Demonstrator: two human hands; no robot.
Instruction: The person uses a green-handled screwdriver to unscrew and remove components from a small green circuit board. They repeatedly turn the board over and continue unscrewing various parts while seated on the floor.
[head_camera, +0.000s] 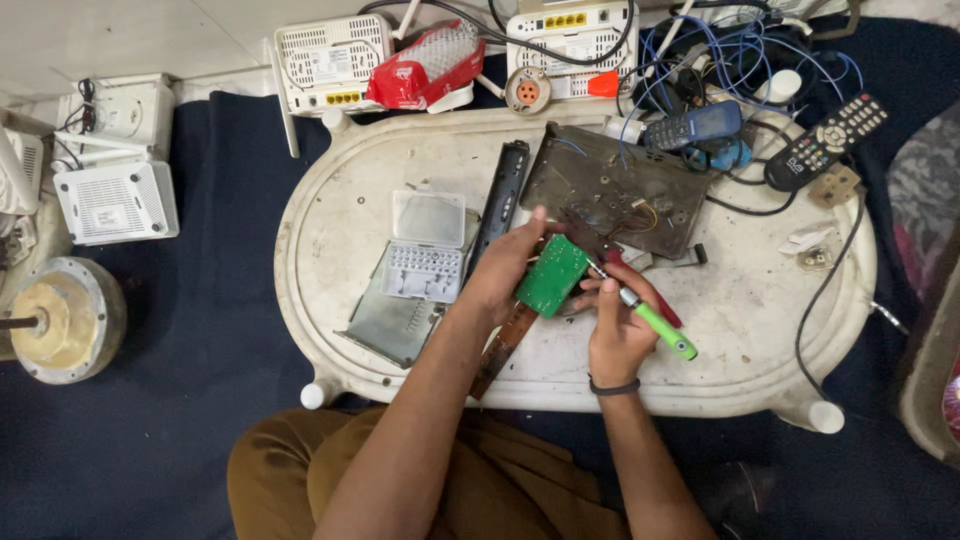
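My left hand (505, 268) pinches the small green rectangular circuit board (552, 276) by its edge while my right hand (618, 325) grips the lime-green-handled screwdriver (655, 325), tip at the board's two o'clock corner; I judge a screw is being worked, so the tip needs a steady, square seat. The board sits between both hands, above the white oval plastic table (760, 310), with the dark metal chassis plate (615, 185) at twelve o'clock.

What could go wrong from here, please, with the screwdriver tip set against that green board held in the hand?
The green circuit board is held in the air by the left hand, so the screwdriver in the right hand might slip off and scratch it or jab the fingers. A loosened screw could also drop among the metal chassis plate and tangled blue wires and be hard to find.
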